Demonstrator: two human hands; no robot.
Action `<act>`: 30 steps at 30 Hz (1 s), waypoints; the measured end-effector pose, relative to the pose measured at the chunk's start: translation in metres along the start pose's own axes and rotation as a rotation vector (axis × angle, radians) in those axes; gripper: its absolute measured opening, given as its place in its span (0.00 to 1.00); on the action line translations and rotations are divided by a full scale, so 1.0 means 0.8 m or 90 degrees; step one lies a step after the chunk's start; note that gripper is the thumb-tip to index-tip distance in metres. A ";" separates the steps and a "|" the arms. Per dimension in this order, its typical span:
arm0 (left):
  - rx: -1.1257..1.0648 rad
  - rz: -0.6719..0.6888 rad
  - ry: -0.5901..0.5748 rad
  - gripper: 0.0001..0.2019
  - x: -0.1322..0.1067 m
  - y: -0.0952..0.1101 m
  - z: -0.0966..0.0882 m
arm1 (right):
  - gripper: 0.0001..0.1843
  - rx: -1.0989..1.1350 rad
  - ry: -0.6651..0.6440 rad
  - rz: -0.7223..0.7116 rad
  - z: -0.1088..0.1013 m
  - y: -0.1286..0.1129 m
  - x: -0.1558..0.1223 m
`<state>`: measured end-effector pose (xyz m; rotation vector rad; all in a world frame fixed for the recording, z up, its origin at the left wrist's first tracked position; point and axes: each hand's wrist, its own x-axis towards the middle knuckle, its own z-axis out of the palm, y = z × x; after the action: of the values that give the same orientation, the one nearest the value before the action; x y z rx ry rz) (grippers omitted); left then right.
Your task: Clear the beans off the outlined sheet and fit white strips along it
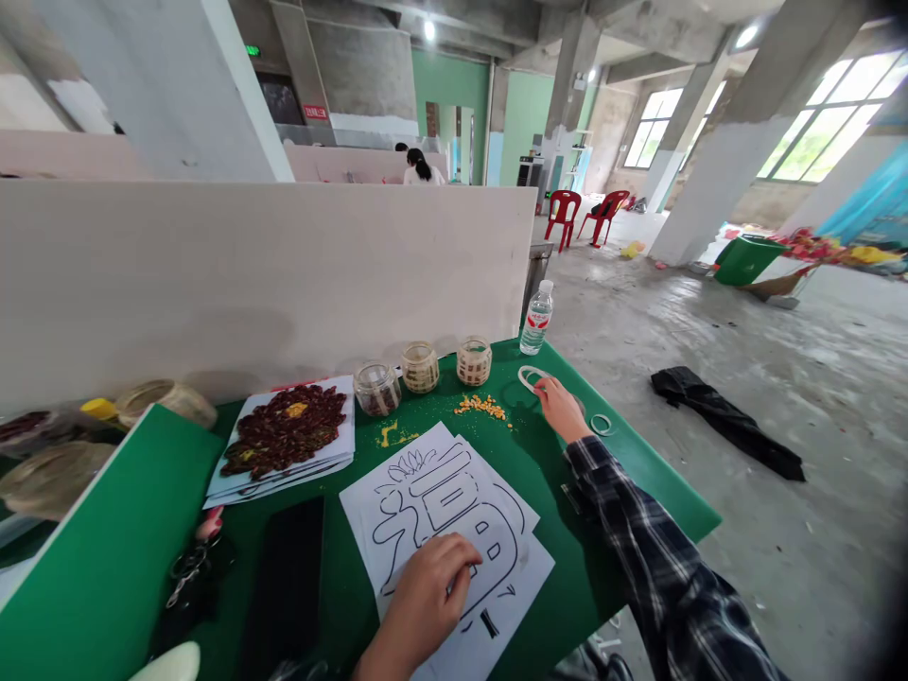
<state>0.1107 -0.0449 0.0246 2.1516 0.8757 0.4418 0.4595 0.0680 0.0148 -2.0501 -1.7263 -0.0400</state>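
Note:
My left hand [429, 591] rests with fingers curled on a white sheet printed with a large outlined character [446, 515], pressing it onto the green table [638, 473]. My right hand [560, 405], in a plaid sleeve, reaches to the table's far right and pinches a white ring of tape [529, 376]. A smaller ring [602, 424] lies just right of that hand. A small heap of yellow kernels [482, 407] lies left of it.
Three small glass jars [420, 367] stand along the partition, a water bottle [537, 318] at the corner. A sheet covered with dark red beans [288, 437] lies left, a black phone [288, 577] near me. Red chairs and a seated person are beyond.

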 end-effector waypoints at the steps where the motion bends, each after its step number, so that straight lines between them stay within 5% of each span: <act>1: -0.011 -0.002 0.017 0.12 0.000 -0.001 0.002 | 0.13 0.060 0.006 0.007 -0.010 -0.009 -0.007; 5: -0.098 -0.040 0.155 0.14 -0.001 -0.007 0.009 | 0.13 0.488 -0.034 0.051 -0.054 -0.065 -0.053; 9: -0.259 -0.112 0.278 0.22 0.001 -0.012 0.009 | 0.19 0.782 -0.192 0.190 -0.083 -0.125 -0.122; 14: -0.497 -0.058 0.151 0.25 0.003 -0.005 -0.002 | 0.20 0.882 -0.241 0.299 -0.065 -0.170 -0.193; 19: -0.584 -0.033 0.039 0.25 -0.002 0.009 -0.009 | 0.21 0.887 -0.216 0.365 -0.025 -0.188 -0.226; 22: -0.641 -0.040 0.007 0.22 -0.005 0.014 -0.010 | 0.19 0.753 -0.162 0.310 -0.018 -0.191 -0.236; 26: -0.605 -0.057 0.039 0.20 -0.006 0.016 -0.009 | 0.21 0.481 -0.085 0.050 -0.036 -0.196 -0.243; 30: -0.551 -0.069 0.047 0.21 -0.005 0.017 -0.010 | 0.18 0.408 -0.100 -0.109 -0.055 -0.202 -0.241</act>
<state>0.1095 -0.0501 0.0399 1.2956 0.6613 0.6928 0.2783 -0.1089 0.0467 -1.4628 -1.7100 0.5604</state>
